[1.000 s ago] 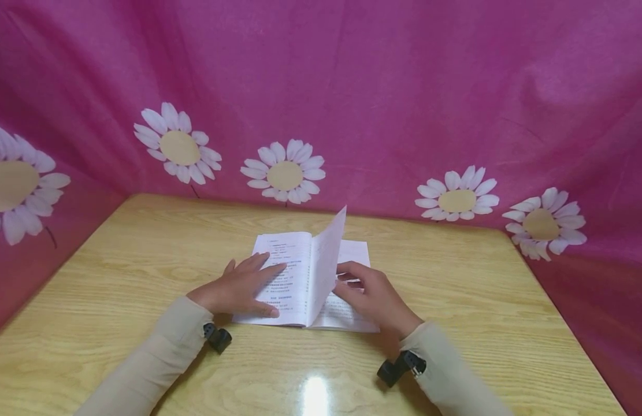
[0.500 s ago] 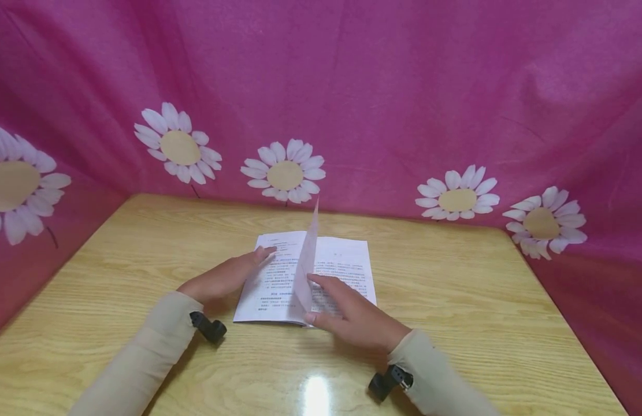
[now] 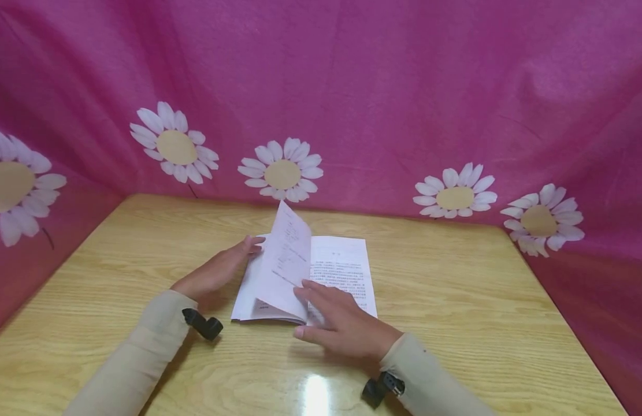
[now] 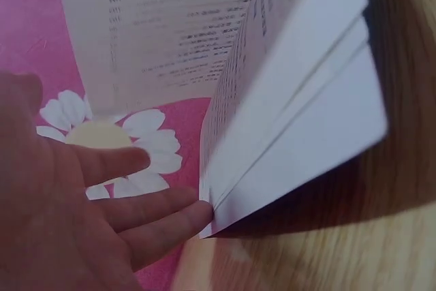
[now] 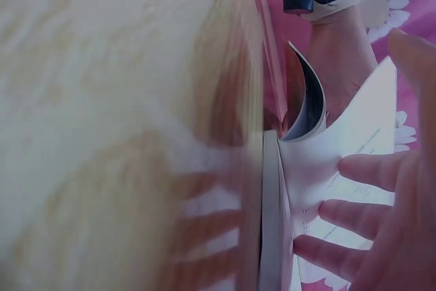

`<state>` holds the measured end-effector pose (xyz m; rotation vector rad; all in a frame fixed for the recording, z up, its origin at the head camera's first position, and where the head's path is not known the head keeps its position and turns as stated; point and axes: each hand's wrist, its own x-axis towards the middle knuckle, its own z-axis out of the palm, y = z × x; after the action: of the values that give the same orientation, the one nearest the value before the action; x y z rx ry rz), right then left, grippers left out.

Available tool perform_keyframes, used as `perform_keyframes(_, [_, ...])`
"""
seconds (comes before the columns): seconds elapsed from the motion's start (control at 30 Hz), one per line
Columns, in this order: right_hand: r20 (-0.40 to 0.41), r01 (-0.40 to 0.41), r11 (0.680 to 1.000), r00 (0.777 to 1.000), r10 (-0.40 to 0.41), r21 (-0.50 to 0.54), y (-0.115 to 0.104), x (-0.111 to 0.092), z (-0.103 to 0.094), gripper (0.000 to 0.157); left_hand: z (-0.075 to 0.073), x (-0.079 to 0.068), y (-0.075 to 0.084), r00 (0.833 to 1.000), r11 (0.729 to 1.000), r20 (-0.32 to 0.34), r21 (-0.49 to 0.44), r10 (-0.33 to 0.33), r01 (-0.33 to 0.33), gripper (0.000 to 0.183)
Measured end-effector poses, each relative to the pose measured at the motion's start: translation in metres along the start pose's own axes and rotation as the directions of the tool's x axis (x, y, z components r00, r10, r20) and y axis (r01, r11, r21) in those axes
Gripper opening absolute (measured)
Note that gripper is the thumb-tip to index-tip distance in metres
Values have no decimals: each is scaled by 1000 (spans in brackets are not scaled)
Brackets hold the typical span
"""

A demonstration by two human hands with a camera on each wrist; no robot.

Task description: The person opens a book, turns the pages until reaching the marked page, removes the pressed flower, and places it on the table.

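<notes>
An open book (image 3: 341, 253) with printed white pages lies on the table. One page (image 3: 285, 260) leans over toward the left side, partly raised and curved. At the book's left edge is my left hand (image 3: 216, 270), fingers extended; in the left wrist view its fingertips (image 4: 201, 212) meet the lower edge of the pages. My right hand (image 3: 344, 323) reaches over the near part of the right page with straight, spread fingers. From the right wrist view, its fingertips (image 5: 330, 209) touch or nearly touch the pages by the spine. The hand covers part of the right page's text.
The wooden table (image 3: 456, 289) extends around the book on every side. Behind it hangs a pink cloth (image 3: 362, 115) printed with white daisies. A small black camera sits on each wrist, the left camera (image 3: 203, 325) and the right camera (image 3: 380, 388).
The page has swung from right of the spine, through upright, over to the left. My right hand followed it leftward. My left hand slid off the left page to its outer edge.
</notes>
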<state>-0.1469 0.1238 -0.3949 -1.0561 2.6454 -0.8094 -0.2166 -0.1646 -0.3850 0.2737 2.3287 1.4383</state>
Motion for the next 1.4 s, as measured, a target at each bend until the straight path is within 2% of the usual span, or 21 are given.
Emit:
perform_keyframes(0.07, [1, 4, 1000, 1000, -4, -22, -1, 0, 1, 74, -1, 0, 0, 1000, 1000, -8, -7, 15, -15, 69])
perform_keyframes(0.13, [2, 2, 999, 1000, -2, -36, -2, 0, 2, 74, -1, 0, 0, 1000, 1000, -7, -30, 1, -1, 70])
perform_keyframes(0.27, [30, -2, 997, 1000, 4, -80, -4, 1, 6, 74, -1, 0, 0, 1000, 1000, -20, -9, 3, -4, 72])
perform_keyframes(0.43, [61, -9, 988, 998, 18, -151, -7, 1, 8, 76, -2, 0, 3, 996, 992, -80, 125, 38, -28, 77])
perform_keyframes(0.6, [60, -26, 982, 997, 38, -188, -10, 0, 10, 76, 1, -2, 7, 991, 969, -83, 234, 106, -84, 79])
perform_keyframes(0.63, [59, -26, 981, 998, 38, -194, -10, 0, 10, 75, 2, -4, 8, 988, 954, -75, 280, 133, -107, 79])
perform_keyframes(0.7, [56, -23, 978, 998, 35, -209, -10, 1, 10, 75, 5, -6, 12, 978, 900, -44, 401, 202, -168, 79])
perform_keyframes(0.77, [52, -17, 974, 998, 30, -224, -10, 1, 11, 74, 9, -8, 16, 962, 813, 0, 535, 272, -230, 81])
perform_keyframes(0.83, [49, -13, 971, 998, 25, -239, -10, 2, 10, 75, 13, -8, 18, 950, 726, 52, 632, 308, -270, 82])
perform_keyframes(0.87, [48, -11, 970, 999, 24, -243, -11, 2, 10, 75, 14, -9, 18, 947, 696, 75, 661, 313, -282, 84])
perform_keyframes(0.9, [49, -9, 968, 999, 22, -249, -11, 3, 10, 75, 16, -9, 18, 947, 679, 95, 676, 306, -287, 85])
perform_keyframes(0.97, [51, -6, 967, 999, 19, -255, -12, 4, 10, 76, 18, -10, 17, 958, 664, 120, 698, 262, -269, 89])
perform_keyframes(1.1, [51, 7, 957, 999, 8, -290, -12, 6, 12, 78, 22, -12, 13, 977, 694, 135, 688, 165, -212, 96])
perform_keyframes(1.2, [49, 11, 947, 999, 5, -321, -13, 8, 13, 80, 24, -13, 11, 983, 719, 140, 670, 122, -184, 98])
perform_keyframes(1.27, [48, 10, 941, 999, 7, -339, -13, 8, 14, 81, 25, -12, 10, 984, 722, 140, 670, 107, -174, 98])
perform_keyframes(1.4, [46, 12, 929, 999, 5, -371, -14, 8, 15, 82, 27, -10, 9, 986, 709, 147, 686, 81, -160, 98])
